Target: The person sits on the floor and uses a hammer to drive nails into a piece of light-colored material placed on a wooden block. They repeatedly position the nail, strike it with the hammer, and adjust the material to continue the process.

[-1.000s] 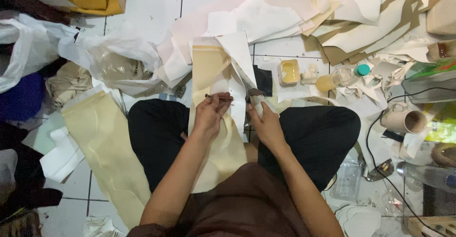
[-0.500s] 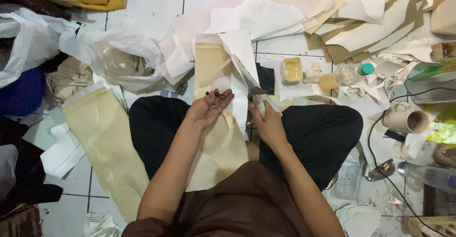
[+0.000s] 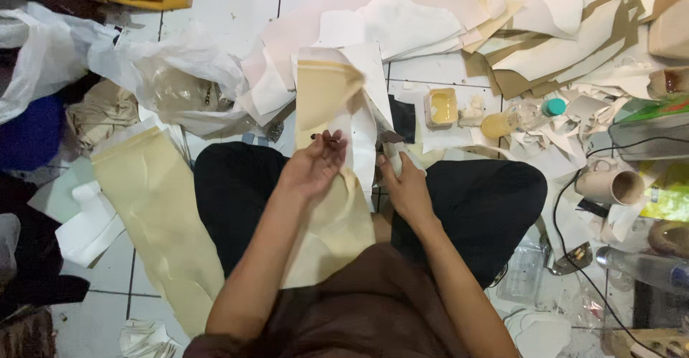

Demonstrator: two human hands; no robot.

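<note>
White floor tiles lie littered with paper offcuts. Over the lap, the cream sheet point(image 3: 326, 207) is being coated: the left hand point(image 3: 312, 168) pinches a thin brush, the right hand point(image 3: 405, 186) presses flat beside the sheet, fingers spread. Steady strokes seem needed next.

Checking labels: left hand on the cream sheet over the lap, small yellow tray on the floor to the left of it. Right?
One error: the yellow tray lies to the right of the cream sheet, not the left, as the head view shows. The left hand is on the sheet over the lap.
</note>
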